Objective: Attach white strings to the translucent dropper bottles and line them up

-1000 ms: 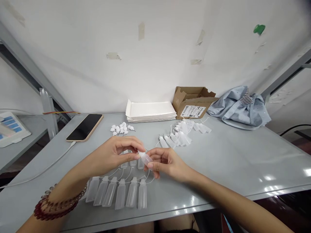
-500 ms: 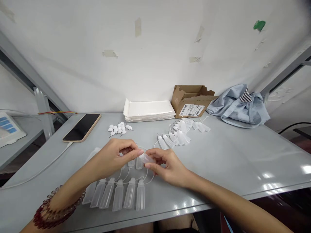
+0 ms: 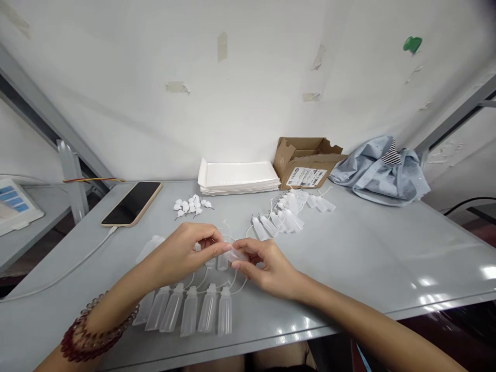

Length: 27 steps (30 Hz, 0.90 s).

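In my right hand (image 3: 267,266), closed with fingers and thumb round it, lies a small translucent squeeze bottle (image 3: 237,255), tilted with its neck toward the left. My left hand (image 3: 199,250) is closed too, thumb and fingertips pinching at the neck end on a small white tip, mostly hidden by the fingers. Several similar bottles (image 3: 188,312) without needle tips lie in a row below the hands, thin cap straps attached. More of them are partly covered by my left hand and forearm. Beyond the hands is a small pile of white needle tips (image 3: 191,206).
Bottles with needle tips (image 3: 289,217) lie heaped to the right. Behind stand stacked white trays (image 3: 240,178) and an open cardboard box (image 3: 306,165), with a light-blue cloth (image 3: 383,173) beside it. A phone (image 3: 132,204) with a charging cable (image 3: 73,271) lies at left.
My left fingertips have shifted slightly to the right over the bottle's neck end, covering more of the white tip. My right hand keeps its hold. The view has moved slightly.
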Available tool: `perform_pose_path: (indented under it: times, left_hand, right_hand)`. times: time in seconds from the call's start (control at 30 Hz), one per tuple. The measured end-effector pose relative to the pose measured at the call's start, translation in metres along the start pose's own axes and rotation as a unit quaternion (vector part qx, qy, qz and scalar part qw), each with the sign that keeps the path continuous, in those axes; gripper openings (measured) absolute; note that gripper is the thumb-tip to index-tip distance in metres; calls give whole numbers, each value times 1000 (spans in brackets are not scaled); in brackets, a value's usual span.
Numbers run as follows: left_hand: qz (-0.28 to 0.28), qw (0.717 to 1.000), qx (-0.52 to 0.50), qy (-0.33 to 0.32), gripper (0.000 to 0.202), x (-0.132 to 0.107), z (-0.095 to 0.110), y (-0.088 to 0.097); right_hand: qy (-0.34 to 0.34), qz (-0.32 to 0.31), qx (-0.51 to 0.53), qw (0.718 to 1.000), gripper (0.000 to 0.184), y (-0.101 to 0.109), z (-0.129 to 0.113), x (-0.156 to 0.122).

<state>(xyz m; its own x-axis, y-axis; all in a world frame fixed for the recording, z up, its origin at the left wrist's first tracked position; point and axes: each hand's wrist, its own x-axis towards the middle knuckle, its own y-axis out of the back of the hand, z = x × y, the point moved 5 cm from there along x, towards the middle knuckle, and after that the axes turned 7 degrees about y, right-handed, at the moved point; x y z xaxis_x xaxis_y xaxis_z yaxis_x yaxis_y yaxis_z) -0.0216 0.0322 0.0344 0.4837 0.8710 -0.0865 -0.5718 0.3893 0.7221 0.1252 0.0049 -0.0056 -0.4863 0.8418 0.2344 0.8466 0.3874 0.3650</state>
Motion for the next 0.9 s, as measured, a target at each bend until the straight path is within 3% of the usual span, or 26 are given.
perform_pose_path:
  times: [0.17, 0.4, 0.57, 0.77, 0.9]
  left_hand:
    - [7, 1000, -2, -29, 20, 0, -1, 3]
    - [12, 999, 38, 28, 43, 3, -2, -2]
    - [24, 999, 31, -13, 34, 1, 0, -6]
    - [60, 989, 67, -121, 22, -3, 4, -4]
    - [60, 983, 95, -142, 20, -1, 4, -5]
  right_hand:
    - [-3, 7, 1, 1000, 19, 1, 4, 1]
    - [96, 40, -115, 988, 24, 3, -2, -3]
    - [135, 45, -163, 976, 24, 5, 0, -2]
    - [107, 8, -156, 982, 19, 9, 1, 2]
    - [159, 36, -223, 961, 22, 9, 0, 0]
